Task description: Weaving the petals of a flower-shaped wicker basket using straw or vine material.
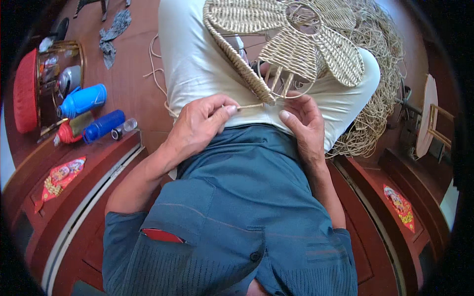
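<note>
A flower-shaped piece woven from tan cord [289, 52] lies over my lap, with broad petals round an open ring. A cord-wrapped rim [236, 64] curves down its left side to a lower tip. Bare rods show below the middle petal. My left hand [205, 118] is closed, pinching a short length of cord [251, 106] that points toward that tip. My right hand [305, 118] is just right of the tip, thumb and curled fingers apart. A thin loop of cord passes by its fingertips; whether they touch it I cannot tell.
A large tangled heap of cord [377, 79] covers the floor at the right. A loose strand [157, 74] trails left of my leg. Bottles, including a light blue one [86, 100], and a red round stool [27, 91] lie at the left. A wooden stool [428, 116] is at far right.
</note>
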Action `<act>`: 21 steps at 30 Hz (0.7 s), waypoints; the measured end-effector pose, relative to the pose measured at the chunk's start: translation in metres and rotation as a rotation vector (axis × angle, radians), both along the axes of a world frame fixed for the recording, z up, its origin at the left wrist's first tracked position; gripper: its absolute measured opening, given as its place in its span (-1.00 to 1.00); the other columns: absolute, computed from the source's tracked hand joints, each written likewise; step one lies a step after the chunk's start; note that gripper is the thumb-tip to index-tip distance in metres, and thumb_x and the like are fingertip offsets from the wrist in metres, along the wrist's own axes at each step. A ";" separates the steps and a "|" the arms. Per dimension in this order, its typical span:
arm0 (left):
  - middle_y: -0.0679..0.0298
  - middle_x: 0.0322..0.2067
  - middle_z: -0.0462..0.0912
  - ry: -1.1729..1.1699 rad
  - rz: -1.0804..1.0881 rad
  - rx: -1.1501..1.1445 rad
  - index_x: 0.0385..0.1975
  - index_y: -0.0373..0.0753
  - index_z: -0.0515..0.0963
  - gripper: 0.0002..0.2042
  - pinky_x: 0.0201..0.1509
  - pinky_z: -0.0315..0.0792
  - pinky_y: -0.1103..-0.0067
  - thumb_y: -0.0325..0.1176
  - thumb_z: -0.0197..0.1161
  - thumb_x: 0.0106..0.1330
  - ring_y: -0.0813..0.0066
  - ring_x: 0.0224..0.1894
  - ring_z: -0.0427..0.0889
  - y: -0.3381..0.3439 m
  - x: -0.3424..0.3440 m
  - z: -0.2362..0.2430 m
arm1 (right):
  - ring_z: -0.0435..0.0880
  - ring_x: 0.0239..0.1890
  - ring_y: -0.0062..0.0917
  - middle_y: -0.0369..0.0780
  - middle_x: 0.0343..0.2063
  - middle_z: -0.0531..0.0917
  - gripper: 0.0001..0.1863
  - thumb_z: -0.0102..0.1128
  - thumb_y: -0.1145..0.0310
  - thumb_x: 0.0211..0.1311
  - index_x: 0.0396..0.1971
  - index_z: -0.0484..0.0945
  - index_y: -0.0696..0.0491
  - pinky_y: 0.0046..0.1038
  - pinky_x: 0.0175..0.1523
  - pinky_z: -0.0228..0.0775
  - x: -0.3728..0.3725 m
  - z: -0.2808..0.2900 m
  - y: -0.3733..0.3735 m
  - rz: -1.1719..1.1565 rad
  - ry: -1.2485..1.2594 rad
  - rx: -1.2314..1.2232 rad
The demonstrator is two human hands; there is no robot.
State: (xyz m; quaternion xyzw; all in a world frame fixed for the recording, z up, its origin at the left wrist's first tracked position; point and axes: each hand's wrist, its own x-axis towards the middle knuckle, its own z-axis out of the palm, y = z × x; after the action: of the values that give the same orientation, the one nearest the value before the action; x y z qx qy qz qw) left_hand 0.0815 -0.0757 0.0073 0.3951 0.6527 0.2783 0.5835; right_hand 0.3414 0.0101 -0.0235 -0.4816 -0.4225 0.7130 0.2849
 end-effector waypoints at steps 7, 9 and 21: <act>0.43 -0.30 0.62 -0.123 0.170 0.081 -0.01 -0.35 0.66 -0.73 -0.17 0.39 0.68 -0.24 0.21 0.63 0.72 -0.27 0.49 0.006 0.006 -0.017 | 0.66 0.14 -0.55 -0.25 0.10 0.70 -0.44 0.53 0.55 0.26 0.25 0.56 0.15 -0.46 0.29 0.50 -0.029 -0.010 0.020 0.185 0.078 -0.094; 0.44 -0.30 0.62 -0.147 0.182 0.115 -0.02 -0.36 0.66 -0.73 -0.17 0.40 0.67 -0.24 0.24 0.61 0.72 -0.27 0.49 0.008 0.009 -0.017 | 0.67 0.09 -0.59 -0.29 0.04 0.72 -0.46 0.54 0.56 0.24 0.22 0.58 0.12 -0.48 0.23 0.50 -0.035 -0.013 0.020 0.207 0.074 -0.074; 0.48 -0.32 0.61 -0.113 0.240 0.129 -0.03 -0.36 0.67 -0.74 -0.23 0.39 0.67 -0.25 0.28 0.59 0.76 -0.31 0.47 0.005 0.010 -0.027 | 0.70 0.03 -0.57 -0.28 -0.04 0.74 -0.55 0.52 0.64 0.24 0.10 0.58 0.12 -0.45 0.23 0.52 -0.038 -0.020 0.018 0.160 0.082 -0.003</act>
State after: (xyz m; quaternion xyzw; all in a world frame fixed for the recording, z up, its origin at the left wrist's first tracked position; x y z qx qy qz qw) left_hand 0.0918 -0.0707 -0.0200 0.3345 0.6423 0.4092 0.5551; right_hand 0.3037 0.0282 -0.0436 -0.4173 -0.4467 0.7532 0.2431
